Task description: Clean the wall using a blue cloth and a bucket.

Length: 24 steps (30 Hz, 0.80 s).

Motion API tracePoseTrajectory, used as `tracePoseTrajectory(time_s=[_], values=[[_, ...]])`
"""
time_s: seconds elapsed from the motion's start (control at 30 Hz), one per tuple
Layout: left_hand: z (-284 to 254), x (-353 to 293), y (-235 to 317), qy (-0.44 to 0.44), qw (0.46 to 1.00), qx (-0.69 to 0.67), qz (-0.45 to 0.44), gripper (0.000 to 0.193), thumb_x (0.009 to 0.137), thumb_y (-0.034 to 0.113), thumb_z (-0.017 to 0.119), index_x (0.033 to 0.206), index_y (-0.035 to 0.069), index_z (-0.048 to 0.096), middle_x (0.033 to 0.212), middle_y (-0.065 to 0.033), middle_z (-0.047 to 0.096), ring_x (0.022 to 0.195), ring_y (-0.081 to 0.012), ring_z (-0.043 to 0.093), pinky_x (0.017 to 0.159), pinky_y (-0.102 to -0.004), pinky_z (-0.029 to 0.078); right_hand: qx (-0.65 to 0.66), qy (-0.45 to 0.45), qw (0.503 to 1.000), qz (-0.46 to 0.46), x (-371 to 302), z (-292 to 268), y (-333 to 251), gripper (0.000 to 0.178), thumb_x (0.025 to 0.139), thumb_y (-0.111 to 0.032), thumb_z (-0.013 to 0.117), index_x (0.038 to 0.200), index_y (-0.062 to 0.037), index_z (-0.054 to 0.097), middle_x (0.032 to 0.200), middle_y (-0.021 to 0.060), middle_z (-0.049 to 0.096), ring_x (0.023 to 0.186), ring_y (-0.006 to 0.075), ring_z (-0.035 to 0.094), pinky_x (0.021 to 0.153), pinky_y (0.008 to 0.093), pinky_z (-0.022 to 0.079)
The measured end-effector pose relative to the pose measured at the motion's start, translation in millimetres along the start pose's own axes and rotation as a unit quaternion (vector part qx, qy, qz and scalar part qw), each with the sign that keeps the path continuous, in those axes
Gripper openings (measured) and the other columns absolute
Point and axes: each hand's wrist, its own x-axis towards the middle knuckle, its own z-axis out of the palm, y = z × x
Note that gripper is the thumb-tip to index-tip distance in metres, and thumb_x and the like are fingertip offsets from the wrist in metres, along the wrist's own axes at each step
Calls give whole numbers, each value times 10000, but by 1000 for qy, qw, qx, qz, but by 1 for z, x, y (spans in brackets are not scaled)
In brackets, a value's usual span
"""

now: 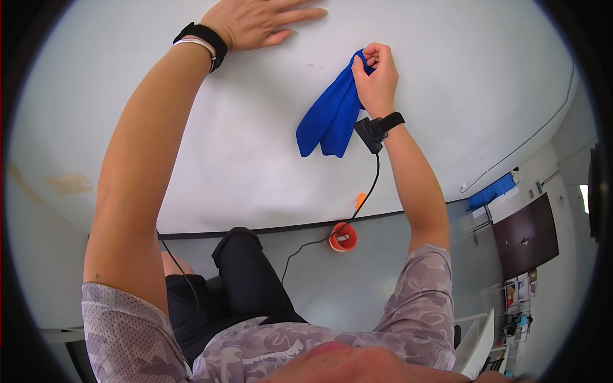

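Observation:
My right hand point(378, 80) pinches a blue cloth point(329, 121) at its top, thumb against curled fingers. The cloth hangs in two folds down and to the left, against the white wall point(268, 134). Higher up and to the left, my left hand point(252, 22) lies with fingers stretched out near the same wall; nothing is in it. Part of that hand is close to the top edge of the picture. A black strap circles each wrist, and the right one carries a small black device point(371, 134) with a cable.
Below the wall's dark skirting, a red bucket point(343, 237) with a white item inside stands on the grey floor point(332, 281). An orange object point(361, 202) shows just above it. The black cable point(287, 262) trails past. At right are a dark door point(527, 236) and cluttered shelves point(518, 300).

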Motion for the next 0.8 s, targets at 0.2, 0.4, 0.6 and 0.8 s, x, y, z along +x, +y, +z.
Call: tracePoseTrajectory(time_s=[0.2,0.4,0.6,0.8], values=[[1,2,-1,4,1000,-10,1,535,912,351,458,1428,220,399,1556,-40,273,1439,-213,235,1176,-458,173,19,15,999,42,-3,-6,2,192,793,-33,649,945,-52,533,831,23,559,730,152,503,694,299,470],[0,1,1,0,1000,7,-2,532,908,353,460,1421,225,405,1554,-40,278,1437,-211,238,1175,-458,174,15,14,1000,17,1,1,1,188,792,-24,645,940,-57,533,828,25,556,720,147,496,678,293,463],[5,-1,-1,-3,1000,-5,-4,526,916,356,449,1424,226,401,1557,-36,272,1439,-211,232,1176,-458,169,12,-3,1000,28,-1,-1,10,184,793,-23,647,932,-60,531,833,21,557,704,148,493,668,296,463],[4,-4,1,-3,1000,-6,-5,525,925,363,441,1429,225,394,1558,-36,270,1441,-213,228,1175,-462,170,19,-15,1000,9,0,-1,8,175,798,-24,646,924,-59,530,832,20,554,695,141,490,658,293,461]])
